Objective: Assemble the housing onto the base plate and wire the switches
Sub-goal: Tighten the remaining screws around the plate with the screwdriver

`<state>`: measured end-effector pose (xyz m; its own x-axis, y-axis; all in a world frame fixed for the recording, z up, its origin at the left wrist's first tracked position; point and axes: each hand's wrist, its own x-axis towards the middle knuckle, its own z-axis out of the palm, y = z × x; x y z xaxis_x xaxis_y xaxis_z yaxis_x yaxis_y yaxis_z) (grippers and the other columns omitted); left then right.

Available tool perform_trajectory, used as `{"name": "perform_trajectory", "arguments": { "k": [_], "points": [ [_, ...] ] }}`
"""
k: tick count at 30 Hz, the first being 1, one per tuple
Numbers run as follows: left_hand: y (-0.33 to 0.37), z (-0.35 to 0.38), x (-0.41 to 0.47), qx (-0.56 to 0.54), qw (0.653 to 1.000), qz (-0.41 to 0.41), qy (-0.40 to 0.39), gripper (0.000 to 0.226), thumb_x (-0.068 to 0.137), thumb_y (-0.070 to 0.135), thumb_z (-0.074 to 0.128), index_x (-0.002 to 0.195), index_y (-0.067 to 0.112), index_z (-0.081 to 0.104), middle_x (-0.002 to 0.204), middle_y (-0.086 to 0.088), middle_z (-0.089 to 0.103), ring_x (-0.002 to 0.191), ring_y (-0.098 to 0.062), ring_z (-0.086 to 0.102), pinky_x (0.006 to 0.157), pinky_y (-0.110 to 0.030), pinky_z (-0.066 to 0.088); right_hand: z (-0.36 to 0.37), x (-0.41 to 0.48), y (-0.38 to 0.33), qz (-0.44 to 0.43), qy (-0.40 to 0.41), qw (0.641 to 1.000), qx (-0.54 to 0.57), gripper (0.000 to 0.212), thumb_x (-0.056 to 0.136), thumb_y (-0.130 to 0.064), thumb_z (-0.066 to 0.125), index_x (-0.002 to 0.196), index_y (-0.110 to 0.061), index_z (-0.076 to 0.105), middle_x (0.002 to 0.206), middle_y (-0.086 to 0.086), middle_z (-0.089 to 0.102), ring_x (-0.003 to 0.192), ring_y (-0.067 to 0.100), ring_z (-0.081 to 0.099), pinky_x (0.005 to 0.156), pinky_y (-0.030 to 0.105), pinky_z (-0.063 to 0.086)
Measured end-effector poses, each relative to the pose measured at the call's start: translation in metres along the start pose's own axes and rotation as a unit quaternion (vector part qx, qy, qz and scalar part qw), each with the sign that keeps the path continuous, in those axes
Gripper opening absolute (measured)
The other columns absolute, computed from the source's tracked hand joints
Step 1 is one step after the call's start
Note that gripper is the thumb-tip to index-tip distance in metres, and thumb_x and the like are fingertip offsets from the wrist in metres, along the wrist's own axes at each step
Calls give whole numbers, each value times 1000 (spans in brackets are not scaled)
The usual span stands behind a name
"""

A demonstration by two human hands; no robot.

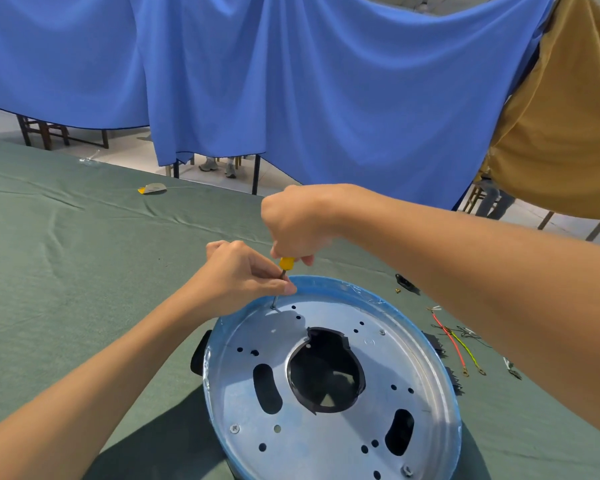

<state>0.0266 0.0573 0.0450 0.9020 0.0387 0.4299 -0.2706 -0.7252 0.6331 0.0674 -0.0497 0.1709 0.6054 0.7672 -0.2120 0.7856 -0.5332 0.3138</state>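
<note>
Green cloth table (84, 254), blue drapes (291, 81) behind. Your right hand (298, 220) grips a yellow-handled screwdriver (286, 262); your left hand (243, 275) pinches its shaft at the far rim of the round silver base plate (326, 434). 3 screws look seated; red and yellow wires (454, 344) lie loose beside it.

The right hand (298, 220) hides most of the screwdriver (286, 262); the base plate (326, 445) is cropped below.

Right hand (297, 223) grips yellow screwdriver (286, 262) from above, nearly upright. Left hand (243, 275) pinches its shaft low down. Tip meets round metal plate (312, 441) near far blue rim. Plate lies on green cloth (66, 254). Red and yellow wires (452, 342) lie to right.
</note>
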Motion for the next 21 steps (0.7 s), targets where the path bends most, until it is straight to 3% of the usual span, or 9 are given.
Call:
{"name": "perform_trajectory", "arguments": {
  "k": [3, 5, 8, 11, 14, 18, 21],
  "points": [
    [1, 2, 3, -21, 1000, -1, -2, 9, 76, 28, 81, 68, 30, 79, 60, 21, 68, 64, 3, 51, 93, -36, 33, 3, 0, 2, 40, -29, 998, 36, 30, 95, -15, 48, 78, -5, 70, 60, -2, 70, 48, 16, 54, 41, 16, 40],
    [-1, 4, 2, 7, 1000, 23, -4, 14, 79, 27, 79, 66, 22, 78, 63, 17, 69, 73, 3, 56, 94, -34, 27, 5, -3, 4, 48, -40, 996, 69, 32, 95, -15, 46, 73, -5, 66, 56, 2, 70, 46, 17, 55, 45, 18, 43],
    [-7, 5, 1, 39, 998, 50, 10, 14, 82, 31, 75, 71, 25, 80, 79, 20, 74, 100, 19, 53, 101, -23, 14, 0, -9, 8, 3, -3, 996, 85, 28, 93, -26, 56, 72, -10, 65, 56, -2, 69, 52, 13, 66, 51, 18, 47],
    [-13, 5, 1, 36, 998, 48, 2, 12, 84, 31, 74, 76, 25, 81, 93, 15, 76, 103, 28, 47, 102, -20, 12, -11, -14, 12, -53, 20, 996, 65, 6, 86, -25, 67, 84, -20, 71, 58, -6, 69, 56, 8, 66, 35, 9, 35],
    [-16, 4, 3, 48, 997, 55, -15, 13, 86, 31, 72, 82, 23, 81, 101, 15, 75, 103, 33, 42, 102, -15, 8, -9, -11, 11, -75, 18, 997, 21, 9, 86, -21, 65, 83, -21, 74, 50, -11, 66, 53, 1, 61, 34, 11, 37],
    [-17, 0, 3, 53, 996, 70, -35, 13, 89, 28, 70, 85, 25, 81, 95, 26, 73, 102, 26, 48, 107, -25, 11, -5, -2, 1, -63, 9, 998, -13, 16, 87, -16, 61, 73, -15, 69, 48, -12, 64, 58, 4, 61, 50, 21, 49],
    [-17, -4, 2, 44, 996, 70, -43, 14, 90, 27, 68, 86, 28, 81, 92, 27, 73, 97, 20, 54, 108, -29, 15, -8, 4, -5, -25, -32, 997, 66, 27, 90, -8, 55, 63, -13, 59, 41, -8, 60, 60, 12, 67, 47, 18, 46]
  ]
}}
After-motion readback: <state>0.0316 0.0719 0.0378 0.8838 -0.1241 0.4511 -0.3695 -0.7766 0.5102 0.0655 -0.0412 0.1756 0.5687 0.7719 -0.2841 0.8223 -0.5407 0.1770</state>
